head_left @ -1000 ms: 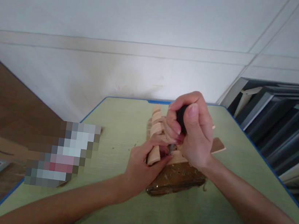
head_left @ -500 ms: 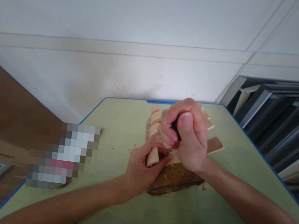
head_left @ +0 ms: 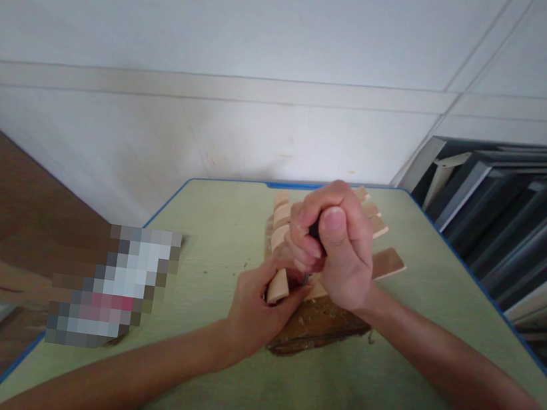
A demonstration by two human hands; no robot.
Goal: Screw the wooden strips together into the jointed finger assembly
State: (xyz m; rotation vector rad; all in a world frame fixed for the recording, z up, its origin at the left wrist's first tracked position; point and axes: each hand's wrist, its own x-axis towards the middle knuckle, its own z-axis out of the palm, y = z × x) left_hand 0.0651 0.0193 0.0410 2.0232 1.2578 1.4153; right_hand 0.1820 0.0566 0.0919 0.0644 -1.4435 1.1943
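My right hand (head_left: 336, 243) is closed in a fist around the black handle (head_left: 314, 229) of an awl-like tool. A bit of its metal shaft (head_left: 306, 278) shows below the fist, pointing down; the tip is hidden. My left hand (head_left: 260, 304) is closed around the curled near end of a tan leather strip (head_left: 279, 286), thumb and fingers close to the shaft. Under both hands lies a worn brown board (head_left: 315, 328) with scratches and small marks on its face. More curled tan strips (head_left: 281, 216) are lined up behind my left hand.
Flat strip ends (head_left: 389, 264) stick out to the right of my fist. A blurred-out object (head_left: 126, 286) lies on the left of the pale green table (head_left: 220, 225), which has a blue edge. Dark panels (head_left: 506, 202) lean at the right, by the white wall (head_left: 243, 127).
The whole view has shifted very slightly. Both hands keep their grip and stay in nearly the same place over the board.
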